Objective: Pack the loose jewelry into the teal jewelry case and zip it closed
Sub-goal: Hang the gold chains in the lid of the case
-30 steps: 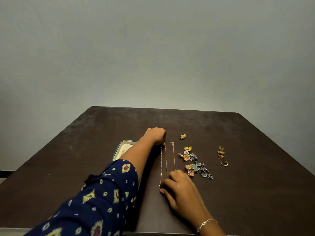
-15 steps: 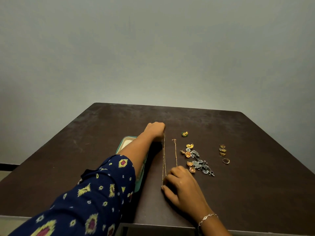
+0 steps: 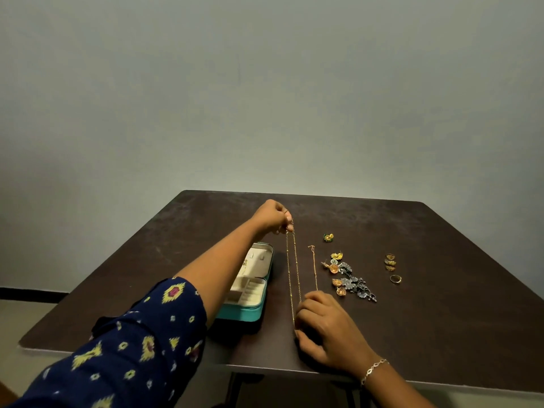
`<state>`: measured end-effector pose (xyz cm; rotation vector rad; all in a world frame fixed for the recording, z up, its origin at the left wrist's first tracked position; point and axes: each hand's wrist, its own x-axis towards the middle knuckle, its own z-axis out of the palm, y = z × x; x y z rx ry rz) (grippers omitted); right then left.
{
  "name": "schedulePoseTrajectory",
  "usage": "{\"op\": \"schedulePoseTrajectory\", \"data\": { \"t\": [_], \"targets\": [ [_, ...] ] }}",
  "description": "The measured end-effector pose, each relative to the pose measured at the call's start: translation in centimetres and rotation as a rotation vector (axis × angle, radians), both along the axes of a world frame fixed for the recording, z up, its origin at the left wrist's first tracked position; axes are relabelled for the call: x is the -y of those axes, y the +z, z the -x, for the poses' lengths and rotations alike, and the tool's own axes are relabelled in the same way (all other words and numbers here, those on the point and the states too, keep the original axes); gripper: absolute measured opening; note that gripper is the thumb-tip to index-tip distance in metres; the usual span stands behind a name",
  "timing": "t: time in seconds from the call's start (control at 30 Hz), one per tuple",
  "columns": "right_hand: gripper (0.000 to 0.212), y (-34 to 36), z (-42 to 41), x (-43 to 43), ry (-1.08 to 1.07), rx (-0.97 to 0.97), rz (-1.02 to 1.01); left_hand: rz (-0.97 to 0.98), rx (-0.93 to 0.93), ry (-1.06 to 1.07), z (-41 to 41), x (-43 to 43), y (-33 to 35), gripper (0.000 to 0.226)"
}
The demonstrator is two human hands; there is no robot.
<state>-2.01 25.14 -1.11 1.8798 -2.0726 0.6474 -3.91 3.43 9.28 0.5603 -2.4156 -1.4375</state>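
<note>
- Gold chain (image 3: 290, 269), thin and dotted with tiny beads, runs in two long strands side by side, pulled straight from the far end to the near end.
- The left hand (image 3: 272, 216) pinches the far end of the gold chain between thumb and fingertips, with the other fingers curled in.
- The right hand (image 3: 326, 325) sits knuckles up at the near end, its fingers curled down onto the gold chain.
- I cannot tell if the middle of the gold chain touches the table or hangs just over it.
- The teal jewelry case (image 3: 245, 315) lies open just left of the chain, partly hidden by the left forearm. It has smooth teal walls, rounded corners and a soft cream inside with little square slots.
- A second thin chain (image 3: 315, 269) lies straight on the table just right of the first one.
- Further right is a bunch of earrings (image 3: 350, 278): yellow flower shapes, round orange ones and grey leafy ones, all touching or close.
- One small green and yellow earring (image 3: 328, 237) sits alone beyond them.
- Three chunky gold rings (image 3: 390, 262) lie in a row well to the right, with one plain ring (image 3: 395, 279) near them.
- The table (image 3: 441, 304) is dark brown, flat and a bit scuffed.
- The left arm wears a dark blue sleeve (image 3: 141, 343) with yellow and pink shapes.
- A silver bracelet (image 3: 375, 368) of small links goes round the right wrist.
</note>
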Motion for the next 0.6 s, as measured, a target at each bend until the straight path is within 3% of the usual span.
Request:
{"op": "schedulePoseTrajectory", "data": {
  "t": [0.17,0.27,0.33,0.47,0.6],
  "targets": [
    [0.006,1.7,-1.7,-2.1,0.069,0.059,0.016,-0.112,0.002,-0.020,-3.1,-1.0,1.2,0.030],
    [0.005,3.1,-3.0,-3.3,0.086,0.271,0.023,-0.228,-0.003,-0.014,-5.2,-2.5,1.7,0.031],
    [0.011,4.0,-4.1,-3.7,0.044,0.568,0.041,-0.309,-0.026,-0.015,-6.9,-3.8,1.9,0.032],
    [0.019,6.5,-5.6,-3.8,-0.047,1.400,0.094,-0.456,-0.083,0.028,-10.2,-6.3,1.6,0.025],
    [0.015,7.9,-6.1,-4.1,-0.114,1.801,0.144,-0.575,-0.145,0.068,-13.4,-8.4,0.8,0.019]
  ]
}}
